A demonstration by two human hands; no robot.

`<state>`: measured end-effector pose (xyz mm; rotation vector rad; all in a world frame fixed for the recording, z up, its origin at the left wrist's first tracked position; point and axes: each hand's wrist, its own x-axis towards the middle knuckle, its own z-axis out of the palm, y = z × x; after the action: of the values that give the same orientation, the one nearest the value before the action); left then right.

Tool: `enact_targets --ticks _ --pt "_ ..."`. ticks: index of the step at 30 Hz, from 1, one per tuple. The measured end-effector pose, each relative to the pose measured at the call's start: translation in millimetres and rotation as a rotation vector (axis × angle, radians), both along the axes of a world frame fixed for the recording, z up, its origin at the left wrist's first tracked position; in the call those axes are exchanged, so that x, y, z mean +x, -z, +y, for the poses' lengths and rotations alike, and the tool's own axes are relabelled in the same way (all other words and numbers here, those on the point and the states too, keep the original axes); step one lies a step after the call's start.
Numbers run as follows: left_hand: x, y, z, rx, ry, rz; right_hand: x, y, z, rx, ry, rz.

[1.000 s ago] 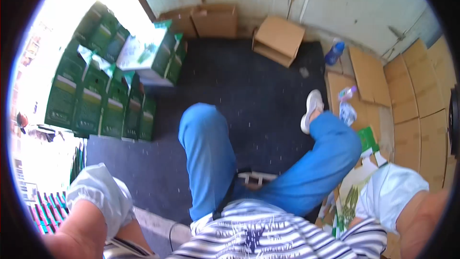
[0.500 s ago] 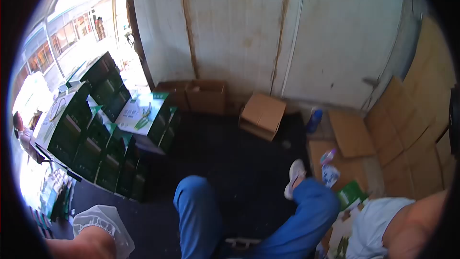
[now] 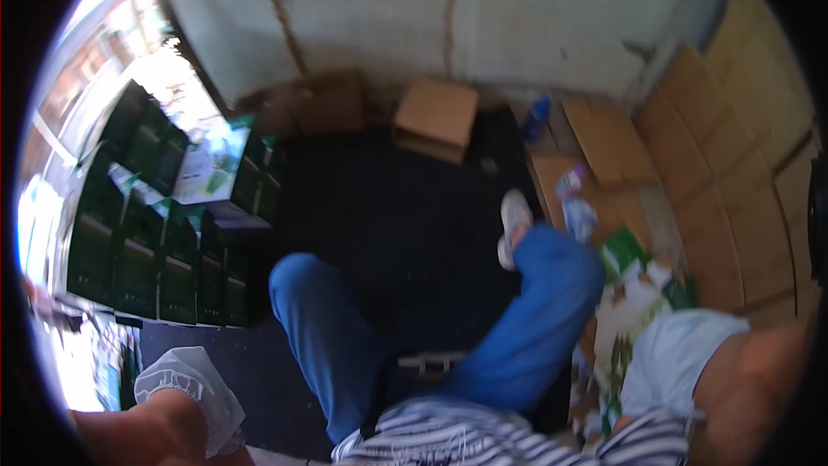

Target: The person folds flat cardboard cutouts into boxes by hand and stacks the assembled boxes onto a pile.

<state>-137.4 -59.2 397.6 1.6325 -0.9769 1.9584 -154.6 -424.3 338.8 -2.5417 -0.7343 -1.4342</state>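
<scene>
Dark floor (image 3: 371, 198) runs between green boxes (image 3: 138, 246) and flat cardboard (image 3: 616, 205).

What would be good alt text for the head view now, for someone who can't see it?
Looking down at the wearer's striped shirt and blue trousers, knees apart over a dark floor, arms in loose sleeve covers, hands out of sight. Green boxes stand stacked at left; brown cardboard lines the right.

Trousers (image 3: 543, 311): plain blue. Shirt (image 3: 457, 436): navy and white stripes. Stacked cartons (image 3: 138, 250): dark green. Floor mat (image 3: 371, 198): near-black. Shoe (image 3: 516, 207): white. Open box (image 3: 438, 114) and cardboard sheets (image 3: 690, 173): tan-brown. Bottle (image 3: 536, 116): blue. Wall (image 3: 535, 17): greyish white, brown vertical streaks. Sleeve covers (image 3: 677, 358): pale, translucent bluish white.
</scene>
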Motion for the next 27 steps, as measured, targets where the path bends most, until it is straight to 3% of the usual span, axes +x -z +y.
enact_targets --ticks 4,7,9,12,13,16,17,18,21,24,27 --pt "23.7 44.5 2.0 0.094 0.046 0.253 -28.7 -4.3 -22.2 0.154 0.072 -0.129" --pt "52.5 92.4 -1.4 0.322 0.032 0.646 -62.6 27.2 -70.1 0.516 0.360 -0.158" --pt "82.2 128.1 -23.9 0.340 0.043 0.901 -85.2 77.8 -117.2 0.969 0.489 0.116" --pt "106.0 152.2 -49.0 0.571 0.064 1.272 -157.4 211.1 -207.7 1.098 0.715 0.407" --pt "110.0 159.5 -57.2 0.674 0.068 1.375 -190.6 266.8 -234.8 1.284 0.756 0.498" --pt "128.4 197.3 -67.2 0.934 0.013 1.471 -230.7 339.0 -204.0 1.814 0.932 0.679" --pt "133.4 207.9 -70.8 0.973 0.016 1.518 -234.9 355.2 -186.5 2.050 0.824 0.666" --pt "138.5 221.2 -71.8 0.987 0.023 1.530 -235.6 369.4 -170.2 2.281 0.700 0.646" --pt "152.4 257.9 -69.1 1.028 0.023 1.613 -235.0 418.9 -159.7 2.507 0.533 0.479" --pt "160.2 291.4 -51.9 1.084 -0.045 1.655 -228.6 467.9 -182.5 2.754 0.567 -0.082" --pt "156.7 287.6 -54.3 1.022 -0.071 1.645 -216.9 492.6 -194.4 2.763 0.630 -0.398"
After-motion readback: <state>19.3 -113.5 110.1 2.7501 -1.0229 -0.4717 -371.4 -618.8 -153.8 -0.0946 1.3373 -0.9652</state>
